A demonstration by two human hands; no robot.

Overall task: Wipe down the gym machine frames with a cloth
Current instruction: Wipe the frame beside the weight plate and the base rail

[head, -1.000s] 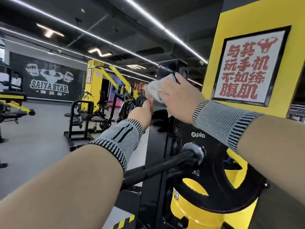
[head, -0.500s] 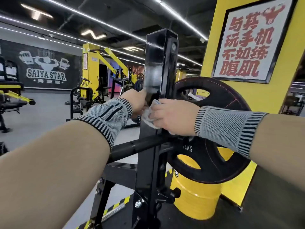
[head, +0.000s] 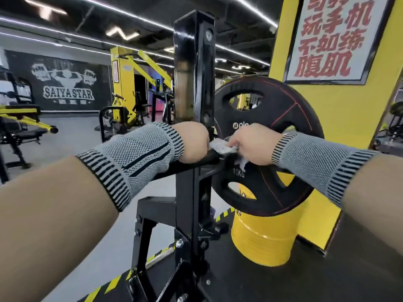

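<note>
A black upright post of the machine frame stands in the middle, with a horizontal bar crossing it. My right hand grips a white cloth and holds it on the bar beside the post. My left hand is at the post where the bar meets it; its fingers are hidden behind the wrist. A black 10 kg weight plate hangs on the bar just behind my right hand.
A yellow drum stands under the plate, beside a yellow pillar with a framed sign. The frame's black base spreads below. Yellow and black machines stand across the grey floor to the left.
Both hands and the cloth have slid down the post from near its top to the horizontal bar. The view has tilted down with them.
</note>
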